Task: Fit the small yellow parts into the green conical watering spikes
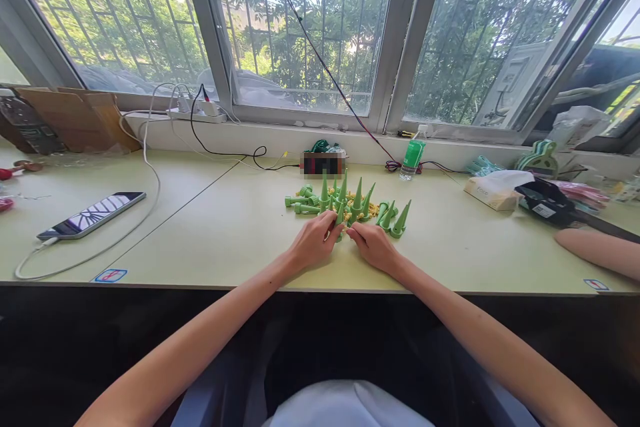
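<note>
The left hand [314, 240] and right hand [373, 245] meet fingertip to fingertip on the bench [225, 233], their grip pinched shut on a small green cone [340, 219] between them. Just beyond the grip stand more green cones [357, 200], with yellow bits [373, 209] among them. Farther beyond stands a green bottle [413, 153].

hidden: green piece between the fingers of left hand [314, 240] and right hand [373, 245], shape unclear | blurred: box [323, 164] at upper centre | cut off: another person's forearm [597, 250] at right edge | too small: yellow bits [371, 209] among cones
</note>
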A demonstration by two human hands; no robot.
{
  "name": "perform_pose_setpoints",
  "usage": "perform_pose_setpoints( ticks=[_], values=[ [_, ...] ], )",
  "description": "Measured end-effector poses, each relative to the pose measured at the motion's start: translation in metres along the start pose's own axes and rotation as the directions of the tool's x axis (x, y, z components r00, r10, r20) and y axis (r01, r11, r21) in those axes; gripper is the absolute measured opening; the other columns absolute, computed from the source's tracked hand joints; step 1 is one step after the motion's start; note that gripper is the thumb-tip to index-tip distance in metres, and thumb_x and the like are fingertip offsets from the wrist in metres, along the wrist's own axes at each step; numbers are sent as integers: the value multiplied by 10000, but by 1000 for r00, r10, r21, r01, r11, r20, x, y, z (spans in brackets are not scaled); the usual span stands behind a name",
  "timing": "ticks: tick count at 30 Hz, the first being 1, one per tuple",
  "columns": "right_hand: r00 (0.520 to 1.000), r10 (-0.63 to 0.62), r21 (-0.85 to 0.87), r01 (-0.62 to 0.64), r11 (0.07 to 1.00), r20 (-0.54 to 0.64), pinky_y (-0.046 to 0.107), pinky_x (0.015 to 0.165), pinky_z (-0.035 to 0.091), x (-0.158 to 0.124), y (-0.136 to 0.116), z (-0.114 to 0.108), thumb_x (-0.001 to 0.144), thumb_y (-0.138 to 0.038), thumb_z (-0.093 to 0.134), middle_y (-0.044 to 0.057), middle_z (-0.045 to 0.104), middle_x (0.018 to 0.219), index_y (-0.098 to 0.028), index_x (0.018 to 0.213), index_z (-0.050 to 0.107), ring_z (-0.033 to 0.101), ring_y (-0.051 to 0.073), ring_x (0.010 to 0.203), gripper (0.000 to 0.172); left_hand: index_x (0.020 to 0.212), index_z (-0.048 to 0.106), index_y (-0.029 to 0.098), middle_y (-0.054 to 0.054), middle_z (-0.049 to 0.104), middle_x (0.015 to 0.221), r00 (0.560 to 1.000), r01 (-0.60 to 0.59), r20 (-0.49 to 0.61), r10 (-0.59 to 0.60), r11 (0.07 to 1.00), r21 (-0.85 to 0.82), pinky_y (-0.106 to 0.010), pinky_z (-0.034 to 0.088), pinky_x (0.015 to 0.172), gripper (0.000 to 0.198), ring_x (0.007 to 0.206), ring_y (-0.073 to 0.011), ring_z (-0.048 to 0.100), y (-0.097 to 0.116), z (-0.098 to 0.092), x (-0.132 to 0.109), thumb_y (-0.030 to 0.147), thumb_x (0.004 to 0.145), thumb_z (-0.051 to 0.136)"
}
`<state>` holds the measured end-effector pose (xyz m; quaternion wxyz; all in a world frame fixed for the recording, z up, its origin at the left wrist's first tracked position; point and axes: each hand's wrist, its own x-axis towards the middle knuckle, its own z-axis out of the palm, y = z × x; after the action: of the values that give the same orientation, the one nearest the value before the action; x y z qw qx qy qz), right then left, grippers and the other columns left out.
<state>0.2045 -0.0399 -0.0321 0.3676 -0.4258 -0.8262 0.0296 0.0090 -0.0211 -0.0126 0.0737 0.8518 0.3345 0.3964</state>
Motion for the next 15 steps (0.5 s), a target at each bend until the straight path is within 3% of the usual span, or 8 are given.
perform_pose_setpoints(
  ticks=[4,9,15],
  values=[
    [999,35,11,-35,999,4,252,580,306,0,-2,-1,1040,-372,372,-1,538,643,-205,712,469,472,139,571,380,735,371,205,11,474,689,1000,9,-11,-9,1000,6,-273,319,581,260,593,-126,411,0,0,1,271,967,468],
    [997,66,81,-63,995,-31,251,634,382,0,-4,-1,975,-350,540,4,637,777,-205,957,564,531,141,617,149,744,374,203,14,474,682,999,31,-39,-30,999,16,-271,316,569,252,581,-123,403,0,0,1,274,966,469],
    [998,19,104,-12,995,-61,263,670,409,0,-2,0,977,-286,524,20,635,806,-208,927,562,570,164,695,100,731,368,198,18,463,682,999,10,-34,-11,1000,-21,-267,324,571,263,587,-116,405,3,-2,2,259,956,491]
  ],
)
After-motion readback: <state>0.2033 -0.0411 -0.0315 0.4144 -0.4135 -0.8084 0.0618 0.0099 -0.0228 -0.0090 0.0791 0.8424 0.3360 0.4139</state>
